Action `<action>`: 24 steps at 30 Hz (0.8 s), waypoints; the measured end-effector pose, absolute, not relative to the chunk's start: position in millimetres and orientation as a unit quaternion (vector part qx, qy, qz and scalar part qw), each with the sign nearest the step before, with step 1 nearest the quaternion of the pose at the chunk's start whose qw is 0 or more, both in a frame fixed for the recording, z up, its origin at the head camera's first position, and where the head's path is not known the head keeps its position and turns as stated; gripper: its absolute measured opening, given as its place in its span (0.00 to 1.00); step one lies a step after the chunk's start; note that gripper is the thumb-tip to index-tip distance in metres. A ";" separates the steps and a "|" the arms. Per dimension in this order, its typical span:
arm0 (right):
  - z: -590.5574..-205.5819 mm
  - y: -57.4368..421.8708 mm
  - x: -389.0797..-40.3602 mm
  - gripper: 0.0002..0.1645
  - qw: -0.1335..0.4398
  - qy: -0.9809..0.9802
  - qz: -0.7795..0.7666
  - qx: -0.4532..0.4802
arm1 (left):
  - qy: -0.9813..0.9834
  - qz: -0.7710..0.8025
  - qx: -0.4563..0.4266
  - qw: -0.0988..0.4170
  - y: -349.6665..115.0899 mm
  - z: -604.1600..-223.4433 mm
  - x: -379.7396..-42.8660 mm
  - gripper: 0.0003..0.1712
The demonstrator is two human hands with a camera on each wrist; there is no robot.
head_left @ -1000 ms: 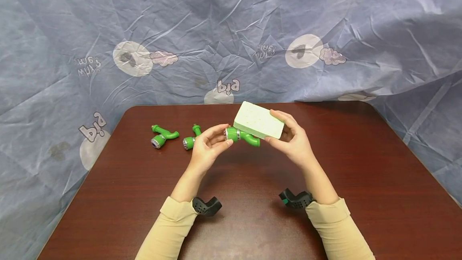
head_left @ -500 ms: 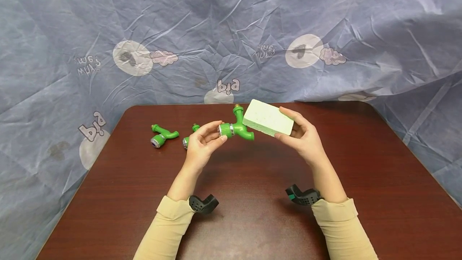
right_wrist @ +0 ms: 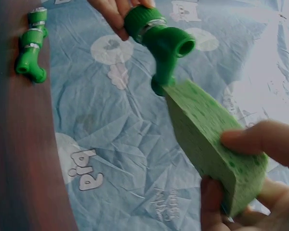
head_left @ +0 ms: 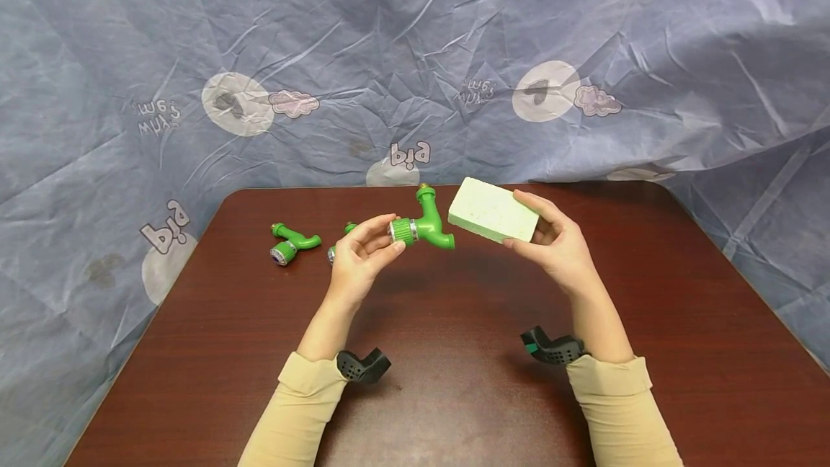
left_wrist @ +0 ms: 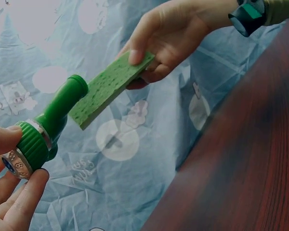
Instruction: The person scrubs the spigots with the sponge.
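Observation:
My left hand (head_left: 355,259) pinches a green faucet (head_left: 429,225) by its ribbed knob, holding it above the table. The brass-tipped inlet points away from me and the curved spout to the right. In the left wrist view, thumb and fingertips press on either side of the knob (left_wrist: 32,144). My right hand (head_left: 559,247) grips a pale green sponge (head_left: 494,209) at its right end, thumb on one face and fingers on the other. A small gap separates sponge and faucet in the head view. The right wrist view shows the sponge (right_wrist: 209,139) overlapping the faucet's inlet end.
On the dark wooden table (head_left: 421,395), a second green faucet (head_left: 294,244) lies at the left. A third faucet (head_left: 332,254) lies beside it, mostly hidden behind my left hand. A printed blue cloth (head_left: 363,56) hangs behind the table's far edge.
The sponge has moved right, away from the faucet that it partly covered. The held faucet has shifted slightly left and up, so its inlet now shows.

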State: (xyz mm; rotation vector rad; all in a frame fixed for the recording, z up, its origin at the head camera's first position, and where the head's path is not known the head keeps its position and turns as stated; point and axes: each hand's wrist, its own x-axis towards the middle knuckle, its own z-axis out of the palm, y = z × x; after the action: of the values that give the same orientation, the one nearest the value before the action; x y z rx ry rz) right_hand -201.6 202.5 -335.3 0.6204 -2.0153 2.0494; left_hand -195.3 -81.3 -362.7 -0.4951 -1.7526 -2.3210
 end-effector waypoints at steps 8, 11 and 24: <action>-329.0 201.0 -195.8 0.42 0.080 -0.683 0.676 0.266 | -0.591 -0.785 -0.164 0.090 -81.9 -363.1 -195.4 0.26; -328.5 198.1 -195.4 0.43 0.094 -0.679 0.683 0.253 | -0.592 -0.783 -0.173 0.085 -82.7 -363.2 -194.4 0.26; -331.6 190.5 -197.8 0.41 0.147 -0.661 0.708 0.197 | -0.577 -0.786 -0.214 0.064 -78.0 -364.3 -191.7 0.26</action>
State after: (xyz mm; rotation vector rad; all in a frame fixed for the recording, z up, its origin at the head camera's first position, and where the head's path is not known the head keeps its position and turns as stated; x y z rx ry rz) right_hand -197.8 190.5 -331.6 0.5681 -1.9029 2.0384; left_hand -191.7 -78.0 -364.3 -0.6460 -1.7424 -2.3716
